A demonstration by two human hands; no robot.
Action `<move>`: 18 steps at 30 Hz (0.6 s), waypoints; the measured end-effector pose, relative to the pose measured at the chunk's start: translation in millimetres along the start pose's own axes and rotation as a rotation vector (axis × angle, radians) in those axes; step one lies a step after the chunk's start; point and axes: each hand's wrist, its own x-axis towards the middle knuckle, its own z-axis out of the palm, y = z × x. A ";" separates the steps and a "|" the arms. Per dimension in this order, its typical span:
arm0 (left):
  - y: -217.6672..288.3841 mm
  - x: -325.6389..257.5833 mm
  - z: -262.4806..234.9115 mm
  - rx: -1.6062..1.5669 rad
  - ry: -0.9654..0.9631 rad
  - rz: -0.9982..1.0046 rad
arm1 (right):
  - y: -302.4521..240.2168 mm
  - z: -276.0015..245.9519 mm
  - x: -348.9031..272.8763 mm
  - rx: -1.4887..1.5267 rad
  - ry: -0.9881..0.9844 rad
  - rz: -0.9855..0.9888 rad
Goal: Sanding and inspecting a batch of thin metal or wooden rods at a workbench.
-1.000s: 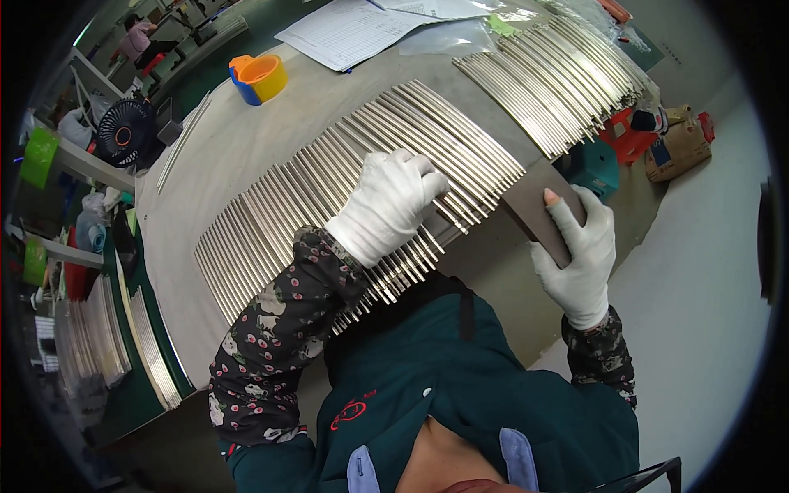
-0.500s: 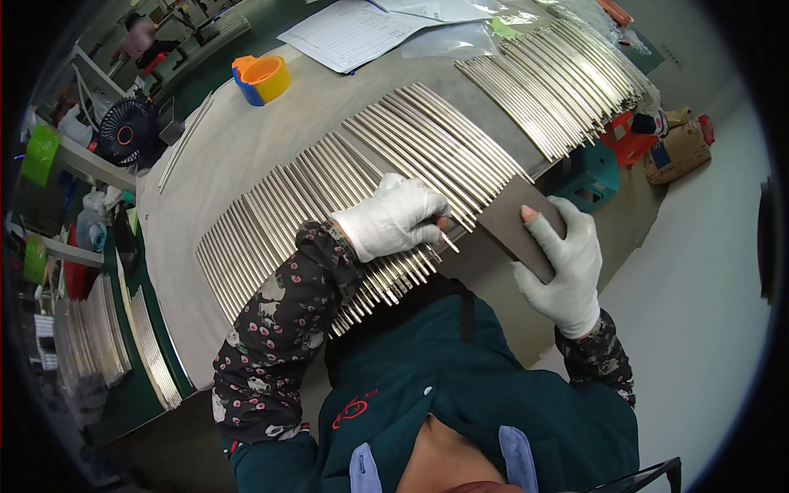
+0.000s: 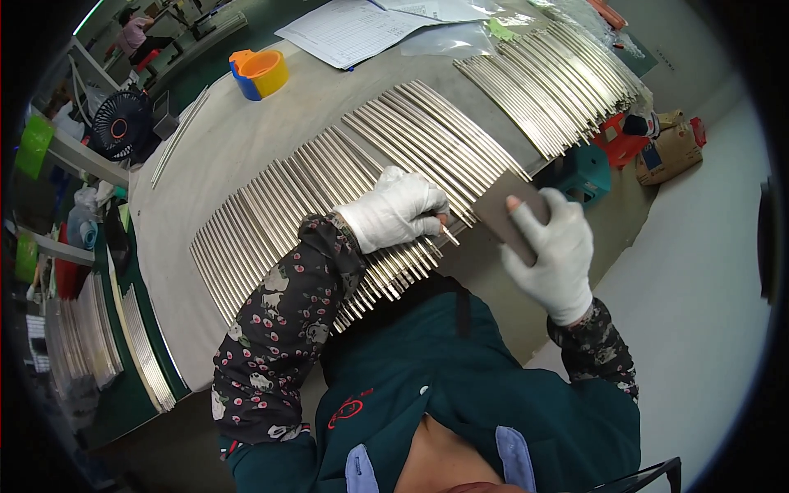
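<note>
My left hand, in a white glove with bare fingertips, is closed around a thin metal rod whose end sticks out past the fingers. Beneath that hand, silvery rods lie side by side at the table's near edge. A second row of rods lies just to the right, its near ends close to my right hand. My right hand, gloved the same way, grips a flat grey-brown pad between thumb and fingers, beside those ends. What the pad's underside touches is hidden.
Further rods lie at the table's far right. An orange, yellow and blue tape roll and paper sheets sit at the back. Left of the table stands a black fan; right of it, a teal stool. A person sits far off.
My right hand has shifted a little left and up with the pad, which now lies closer to the rods' near ends. My left hand stays nearly in place on the rod.
</note>
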 end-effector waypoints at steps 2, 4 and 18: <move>-1.6 1.8 -1.1 -0.053 0.003 0.023 | 8.9 1.0 3.2 0.036 0.075 0.063; -3.1 2.5 0.7 -0.044 0.024 0.056 | -9.3 -11.1 -2.4 0.342 -0.001 -0.144; -4.3 1.6 0.2 -0.025 0.006 0.067 | 16.5 -1.6 1.8 0.045 0.113 0.051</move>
